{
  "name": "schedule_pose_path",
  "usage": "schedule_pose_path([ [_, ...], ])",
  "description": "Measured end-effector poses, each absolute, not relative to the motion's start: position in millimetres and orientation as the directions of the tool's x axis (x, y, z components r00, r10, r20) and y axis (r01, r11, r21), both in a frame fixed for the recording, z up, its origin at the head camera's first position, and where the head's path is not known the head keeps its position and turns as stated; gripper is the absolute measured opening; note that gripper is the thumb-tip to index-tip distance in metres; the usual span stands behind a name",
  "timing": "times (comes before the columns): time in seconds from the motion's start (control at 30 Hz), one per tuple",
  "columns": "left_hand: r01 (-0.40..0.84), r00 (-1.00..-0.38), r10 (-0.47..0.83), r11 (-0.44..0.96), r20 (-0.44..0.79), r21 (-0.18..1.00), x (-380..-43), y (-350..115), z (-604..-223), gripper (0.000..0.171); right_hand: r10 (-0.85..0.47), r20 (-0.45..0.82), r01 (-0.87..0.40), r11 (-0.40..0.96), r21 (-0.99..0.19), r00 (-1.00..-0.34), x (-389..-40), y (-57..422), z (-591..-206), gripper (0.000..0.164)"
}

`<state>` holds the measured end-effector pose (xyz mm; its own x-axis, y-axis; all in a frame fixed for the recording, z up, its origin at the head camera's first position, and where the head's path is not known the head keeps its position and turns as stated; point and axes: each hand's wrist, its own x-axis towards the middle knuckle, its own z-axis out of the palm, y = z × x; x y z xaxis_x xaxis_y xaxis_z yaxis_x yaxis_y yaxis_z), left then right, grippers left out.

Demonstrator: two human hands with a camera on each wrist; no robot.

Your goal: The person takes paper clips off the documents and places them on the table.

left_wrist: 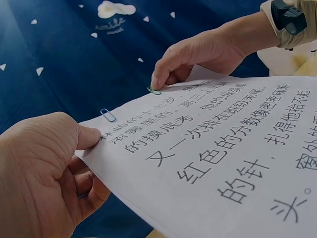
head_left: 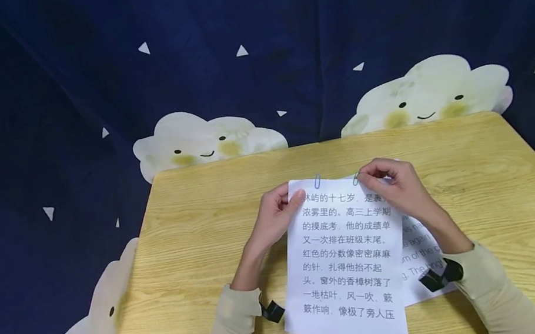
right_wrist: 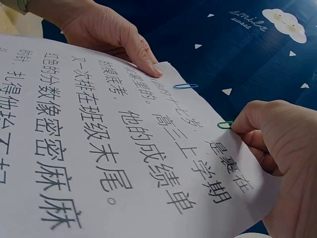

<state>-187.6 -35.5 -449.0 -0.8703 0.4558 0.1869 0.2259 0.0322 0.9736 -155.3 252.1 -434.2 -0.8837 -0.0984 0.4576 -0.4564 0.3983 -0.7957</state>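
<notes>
A sheet of paper [head_left: 348, 290] printed with large Chinese characters is held up over the table, tilted. My left hand [head_left: 276, 213] pinches its top left corner, thumb on the printed face and fingers behind. A blue paper clip [left_wrist: 107, 115] sits on the top edge near that thumb. Farther right along the same edge is a green paper clip [right_wrist: 225, 125], partly covered by fingertips. My right hand [head_left: 396, 183] pinches this green clip at the paper's edge between thumb and index finger.
Another sheet [head_left: 421, 247], printed with English text, lies behind the held paper to the right, partly hidden. The wooden table [head_left: 192, 228] ends at a dark blue curtain [head_left: 201, 35] with white triangles and smiling clouds. Black straps and devices are on both sleeved wrists.
</notes>
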Motion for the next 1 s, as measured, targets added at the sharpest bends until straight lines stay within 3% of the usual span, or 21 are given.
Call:
schedule_pose_path([
  [0.27,0.214,-0.875,0.450,0.034,0.176,0.976,-187.5,-36.2,-448.2,0.023,-0.086,0.466,-0.457,0.413,-0.788,-0.881,-154.6,249.2,-430.4,0.009],
  [0.53,0.211,-0.872,0.457,0.025,0.177,0.977,-187.3,-36.1,-448.5,0.023,-0.090,0.475,-0.468,0.406,-0.785,-0.875,-139.1,236.1,-403.4,0.007],
  [1.0,0.225,-0.868,0.460,0.024,0.188,0.974,-187.0,-36.9,-448.3,0.023,-0.082,0.512,-0.502,0.381,-0.777,-0.855,-139.9,236.2,-405.2,0.008],
])
